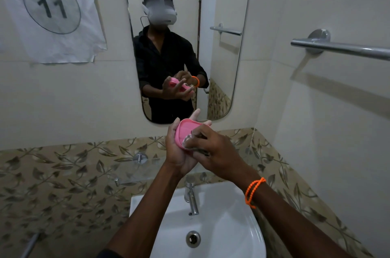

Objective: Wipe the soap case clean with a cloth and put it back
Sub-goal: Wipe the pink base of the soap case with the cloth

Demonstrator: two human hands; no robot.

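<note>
The pink soap case (185,131) is held up in the air above the washbasin (232,226), in front of the lower edge of the mirror (223,67), resting on no surface. It is smooth moulded plastic, oval with rounded corners and a raised rim. The left hand (179,152) cups it from beneath, fingers wrapped around its far edge. The right hand (213,150) is clenched on a small bunched cloth (188,141), pale and thin-looking, pressed against the case's near end. By this, the wiping step looks to be under way. The next move probably calls for working the cloth across the rest of the case and turning it, then setting it back; the clear glass shelf (135,170) to the left of the tap (193,200) seems a likely place. An orange bead band (254,191) circles the right wrist.
</note>
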